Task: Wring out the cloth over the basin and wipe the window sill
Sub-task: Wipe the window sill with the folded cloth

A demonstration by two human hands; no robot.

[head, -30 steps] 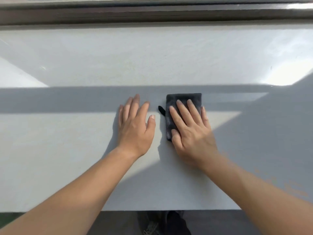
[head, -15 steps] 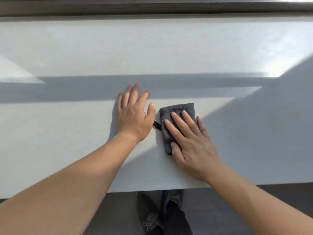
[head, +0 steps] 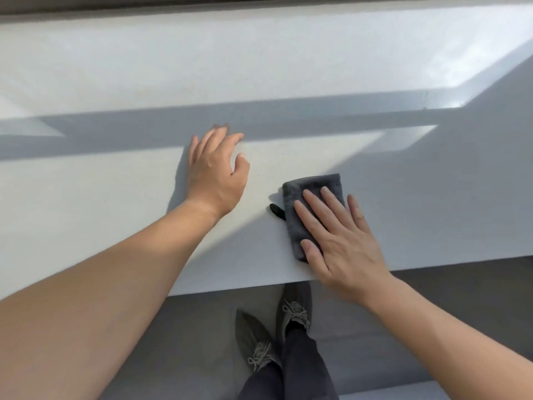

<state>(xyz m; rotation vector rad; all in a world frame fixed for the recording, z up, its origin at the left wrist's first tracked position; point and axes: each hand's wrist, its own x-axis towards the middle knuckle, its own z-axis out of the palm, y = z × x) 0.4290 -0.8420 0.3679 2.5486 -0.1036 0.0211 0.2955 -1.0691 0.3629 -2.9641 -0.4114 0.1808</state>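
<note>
Right hand [head: 343, 243]: we record straight, slightly spread fingers pressed flat on the cloth [head: 314, 186].
Cloth: dark grey, folded, lying under those fingers, with its far end showing past the fingertips (a small black tab [head: 276, 210] sticks out on its left).
Left hand [head: 215, 171]: flat, fingers together, resting on the bare window sill [head: 86, 197], left of the cloth and apart from it.
Shoes [head: 259, 342]: below the sill's near edge.

The right hand [head: 340, 243] covers much of the cloth [head: 314, 187] (its lower right corner is hidden); the trouser legs [head: 300, 368] are cut off by the frame's bottom edge.
</note>
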